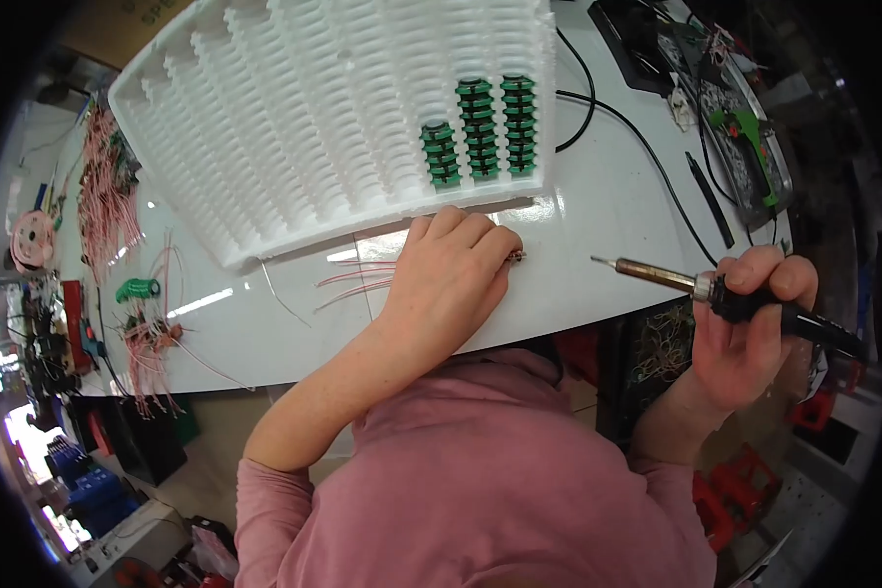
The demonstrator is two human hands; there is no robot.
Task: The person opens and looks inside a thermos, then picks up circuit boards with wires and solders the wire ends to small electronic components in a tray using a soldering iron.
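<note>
My right hand [740,343] grips a soldering iron [661,275], with its bare tip pointing left over the table's front edge. Closed low over the table, my left hand [451,269] pinches a small wired part [516,257]; only its end shows past the fingertips. Thin red and white wires [358,279] run out to the left from beneath that hand. The iron's tip and the small part are apart. Just beyond my left hand lies a white foam tray [294,127] with rows of slots, where several green parts [477,127] stand in three columns at the right.
Bundles of pinkish wires [108,196] and a green coil-like part [137,290] lie on the white table's left side. Black cables [647,147] cross the right. A tool tray [755,167] with a green-handled tool stands at the far right, beside a black pen-like stick [710,199].
</note>
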